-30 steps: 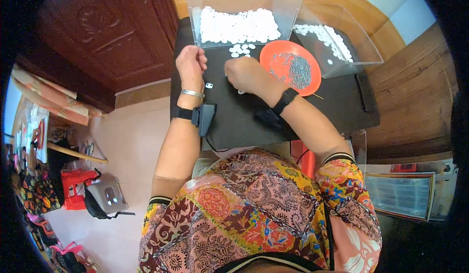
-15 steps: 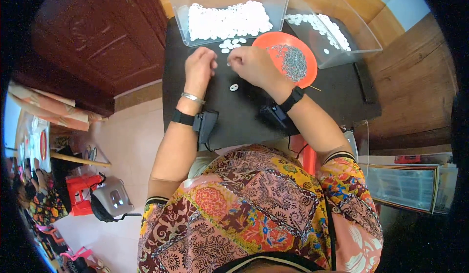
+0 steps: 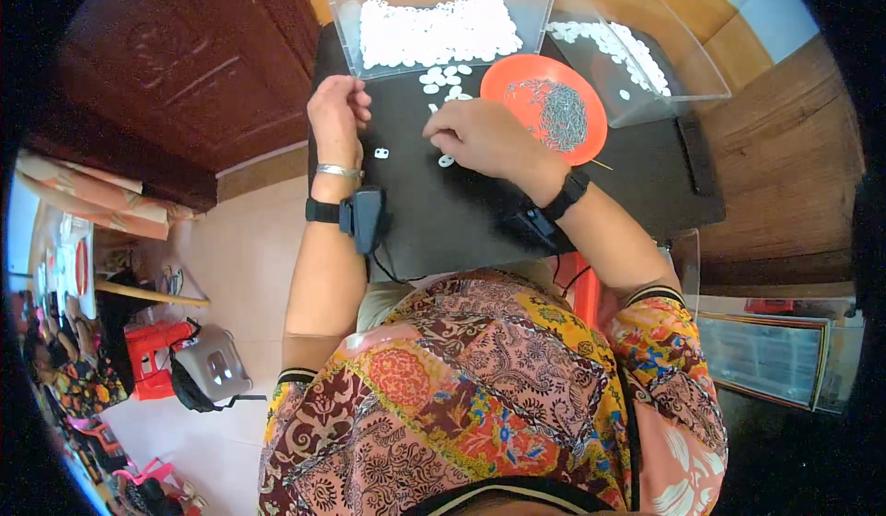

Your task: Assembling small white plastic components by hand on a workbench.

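My left hand (image 3: 337, 107) is raised at the left side of the black table (image 3: 443, 230), fingers curled inward; what they hold, if anything, is hidden. My right hand (image 3: 480, 138) hovers mid-table, thumb and fingers pinched together, their contents too small to see. Beneath its fingers lies a white oval piece (image 3: 447, 161), partly covered. Another small white piece with two dark holes (image 3: 381, 153) sits near my left wrist. Several loose white ovals (image 3: 441, 77) lie beyond my right hand. Beside that hand is an orange plate (image 3: 505, 78) holding a heap of small grey metal screws (image 3: 563, 117).
A clear plastic bin (image 3: 343, 41) full of white pieces stands at the back. To its right is a second clear bin (image 3: 688, 102) with fewer pieces. A black bar-shaped object (image 3: 694, 154) lies at the right table edge. A thin stick (image 3: 600, 164) pokes from under the plate.
My left hand has moved left, away from my right hand. My right hand has come slightly nearer to me, over the white oval. The two-holed piece by my left wrist now shows.
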A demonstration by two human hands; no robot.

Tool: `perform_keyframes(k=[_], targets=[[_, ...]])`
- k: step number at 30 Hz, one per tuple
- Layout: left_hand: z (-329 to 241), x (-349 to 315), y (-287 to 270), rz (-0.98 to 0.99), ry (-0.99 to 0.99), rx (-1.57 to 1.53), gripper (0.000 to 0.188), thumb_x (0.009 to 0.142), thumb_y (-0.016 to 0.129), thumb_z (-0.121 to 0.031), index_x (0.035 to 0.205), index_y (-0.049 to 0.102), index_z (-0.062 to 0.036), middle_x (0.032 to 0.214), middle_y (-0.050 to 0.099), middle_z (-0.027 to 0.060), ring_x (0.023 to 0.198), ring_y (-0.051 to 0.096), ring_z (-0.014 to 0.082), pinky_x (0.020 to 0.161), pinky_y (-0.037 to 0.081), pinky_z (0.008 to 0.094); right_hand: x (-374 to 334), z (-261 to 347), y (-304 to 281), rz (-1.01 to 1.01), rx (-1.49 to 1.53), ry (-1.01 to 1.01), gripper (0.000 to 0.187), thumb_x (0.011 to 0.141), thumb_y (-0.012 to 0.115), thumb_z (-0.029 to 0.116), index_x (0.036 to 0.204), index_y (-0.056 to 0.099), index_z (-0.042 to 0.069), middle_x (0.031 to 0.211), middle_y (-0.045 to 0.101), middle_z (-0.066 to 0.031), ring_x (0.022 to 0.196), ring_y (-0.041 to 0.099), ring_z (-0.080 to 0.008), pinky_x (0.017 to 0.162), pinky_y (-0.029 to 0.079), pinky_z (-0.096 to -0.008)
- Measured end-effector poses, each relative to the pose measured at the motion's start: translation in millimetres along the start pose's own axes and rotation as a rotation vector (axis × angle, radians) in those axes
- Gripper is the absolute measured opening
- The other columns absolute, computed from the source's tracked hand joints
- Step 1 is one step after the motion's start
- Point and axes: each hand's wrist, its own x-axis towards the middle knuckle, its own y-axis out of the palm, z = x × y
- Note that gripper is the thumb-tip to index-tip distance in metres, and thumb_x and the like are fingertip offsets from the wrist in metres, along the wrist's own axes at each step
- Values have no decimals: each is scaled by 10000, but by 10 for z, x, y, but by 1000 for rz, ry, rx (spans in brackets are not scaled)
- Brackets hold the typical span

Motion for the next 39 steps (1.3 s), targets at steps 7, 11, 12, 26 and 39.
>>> perform_keyframes(k=[7,11,12,26,39], targets=[[38,40,-50,-31,-6,-16,201,885,447,-193,777,561,-68,609,547,13,469,466,93,422,339,223,332,208,357,82,-9,-65,212,743,633,220,900,652,78,856,615,-136,818,613,-308,718,494,-404],[47,30,-43,-39,0,12,203,878,450,-194,766,562,-67,603,545,14,467,466,95,422,338,222,424,267,509,51,-114,-119,187,738,636,213,874,648,85,807,596,-137,792,617,-315,709,497,-407],[32,33,-44,-35,6,13,204,878,450,-194,763,562,-67,602,546,14,465,466,95,422,338,222,459,275,538,70,-153,-98,170,740,633,203,860,643,84,811,600,-131,785,617,-313,699,497,-409],[91,-271,301,512,-43,178,291,916,422,-287,791,569,-70,646,561,17,491,487,84,433,354,205,157,-58,3,-396,359,130,67,801,572,81,833,594,26,724,603,-108,668,617,-232,608,477,-318],[138,-341,335,615,-271,-419,138,909,489,-156,826,494,-46,638,527,48,500,504,129,449,405,222,-8,47,-75,-430,586,152,79,772,638,78,806,611,13,668,587,-53,596,564,-122,552,446,-269]])
